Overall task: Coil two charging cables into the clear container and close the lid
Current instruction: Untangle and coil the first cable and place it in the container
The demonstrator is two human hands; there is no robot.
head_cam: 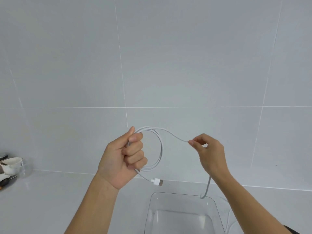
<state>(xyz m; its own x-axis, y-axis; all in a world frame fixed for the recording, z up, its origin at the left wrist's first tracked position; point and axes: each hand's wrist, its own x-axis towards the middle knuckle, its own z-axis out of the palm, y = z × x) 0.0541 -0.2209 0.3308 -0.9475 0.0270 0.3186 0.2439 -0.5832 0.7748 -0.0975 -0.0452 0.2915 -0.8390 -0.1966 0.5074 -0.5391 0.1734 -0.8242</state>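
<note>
One white charging cable (160, 149) is up in the air above the clear container (175, 194), and you are partway through coiling it. Nothing lies in the part of the container that shows.

Your left hand (123, 157), above and to the left of the container, is a fist closed round a bundle of a few loops, with the thumb pressed on top where the strands meet. The USB plug (157, 181) sticks out below that fist, just above the container's far left corner.

Your right hand (210, 152), above the container's far right corner, pinches the free run of cable between thumb and fingertip, the other fingers loosely curled. The two hands are apart, with a slack span of cable bridging them. From the pinch the tail (208, 184) drops behind your right wrist and reaches the container's far rim; I cannot tell whether it touches.

I judge this to be the first of the two coils, not yet finished. For the next move, carry the pinched stretch over to the left fist and lay it in as another loop of the same width. Then slide your right hand down the tail. Keep the loops small enough for the container's floor. If you loosen the fist early, the springy coil will likely open.

A thin pale line (228, 215) on the counter (50, 200) just right of the container may be the second cable, but I cannot tell. No lid shows. Well to the left of the container stand a white cup (11, 164) and a glass (25, 168).
</note>
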